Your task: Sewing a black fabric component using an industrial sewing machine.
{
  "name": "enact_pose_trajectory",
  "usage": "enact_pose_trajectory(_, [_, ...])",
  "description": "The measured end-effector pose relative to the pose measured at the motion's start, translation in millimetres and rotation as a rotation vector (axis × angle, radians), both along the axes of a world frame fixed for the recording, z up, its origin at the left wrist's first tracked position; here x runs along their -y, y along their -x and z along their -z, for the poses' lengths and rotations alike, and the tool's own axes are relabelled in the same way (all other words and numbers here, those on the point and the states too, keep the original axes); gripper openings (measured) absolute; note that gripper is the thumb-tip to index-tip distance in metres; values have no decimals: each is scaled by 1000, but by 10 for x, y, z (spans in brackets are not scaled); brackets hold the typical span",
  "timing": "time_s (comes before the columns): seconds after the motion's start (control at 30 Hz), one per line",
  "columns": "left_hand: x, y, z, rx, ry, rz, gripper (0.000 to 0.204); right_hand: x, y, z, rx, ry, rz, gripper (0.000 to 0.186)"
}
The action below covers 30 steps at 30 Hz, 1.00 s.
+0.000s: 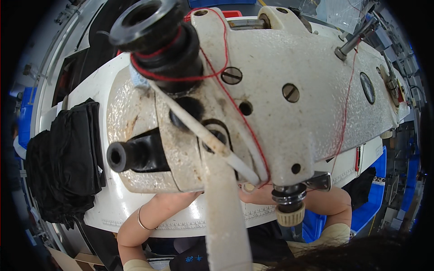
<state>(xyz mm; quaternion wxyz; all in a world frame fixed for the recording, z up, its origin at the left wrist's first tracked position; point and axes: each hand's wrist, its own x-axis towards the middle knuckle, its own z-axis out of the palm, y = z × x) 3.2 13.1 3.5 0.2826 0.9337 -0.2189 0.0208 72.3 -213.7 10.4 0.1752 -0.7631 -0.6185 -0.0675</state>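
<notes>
The white head of a sewing machine [266,58] fills the middle of the head view and covers the work under it. My left hand [184,197], with a thin bracelet [140,219] on its forearm, reaches in beneath the machine's left end. From the other side my right hand [258,195] goes under the same head, close to the tension knob [290,214]. The fingers of both hands are hidden, and so is whatever they touch. Red thread [237,106] loops around a black knob [169,58] on top and runs down the casing.
Folded black cloth pieces [74,153] lie stacked on the white table's left side. A ruler strip [181,226] follows the table's near edge. Blue bins [368,201] stand low at the right. A pale upright bar [226,221] blocks part of the near view.
</notes>
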Motion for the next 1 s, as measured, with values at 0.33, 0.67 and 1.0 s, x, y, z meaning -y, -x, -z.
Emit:
enact_pose_trajectory(0.33, [60,-86,114,376,-177,11,31,-34,-23,-33,-80,-59,1,9])
enact_pose_trajectory(0.67, [-4,20,-16,144,-107,37,36,-47,-27,-43,-3,-82,38,11])
enact_pose_trajectory(1.0, [41,18,-134,17,-29,-2,35,-57,-1,-55,-138,-9,38,13])
